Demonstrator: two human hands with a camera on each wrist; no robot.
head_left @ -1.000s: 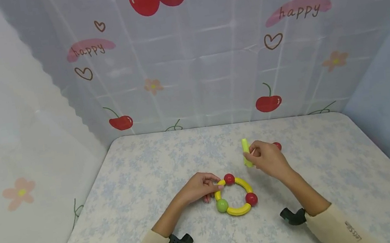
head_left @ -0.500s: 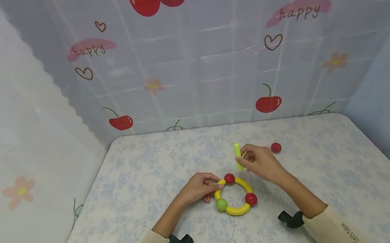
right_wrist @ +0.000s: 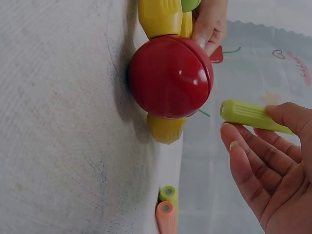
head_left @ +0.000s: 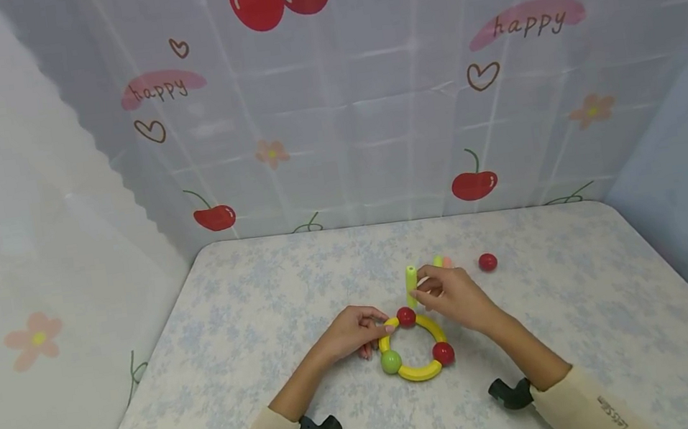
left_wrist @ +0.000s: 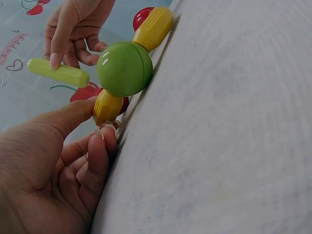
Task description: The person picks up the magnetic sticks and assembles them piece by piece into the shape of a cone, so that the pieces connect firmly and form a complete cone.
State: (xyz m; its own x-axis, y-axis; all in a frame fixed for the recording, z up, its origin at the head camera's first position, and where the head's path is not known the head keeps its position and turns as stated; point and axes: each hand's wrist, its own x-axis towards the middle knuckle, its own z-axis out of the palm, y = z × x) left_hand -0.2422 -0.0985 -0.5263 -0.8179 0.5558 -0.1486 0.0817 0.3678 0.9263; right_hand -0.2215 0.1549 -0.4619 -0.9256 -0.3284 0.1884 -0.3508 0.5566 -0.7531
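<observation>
A ring made of three yellow curved rods [head_left: 421, 372], two red balls [head_left: 443, 353] and a green ball [head_left: 391, 362] lies flat on the table. At its left side my left hand [head_left: 351, 331] pinches one yellow rod between thumb and fingers; that grip shows closely in the left wrist view. My right hand [head_left: 457, 299] pinches a straight lime-green rod [head_left: 412, 284] with a small round metal-like spot at its end. The rod stands upright, its lower end right by the ring's far red ball [head_left: 406, 317]. In the right wrist view the ring's near red ball [right_wrist: 170, 77] looms large.
Behind my right hand, another lime-green rod [head_left: 438, 261] and a pink rod [head_left: 447, 262] lie side by side, partly hidden. A loose red ball [head_left: 488, 262] sits further right. Patterned curtains [head_left: 329, 100] close off the back and sides of the table [head_left: 248, 278].
My right hand has carried the lime-green rod leftward and nearer, down to the far red ball. The loose ball and two rods behind have come into sight. My left hand and the ring stay put.
</observation>
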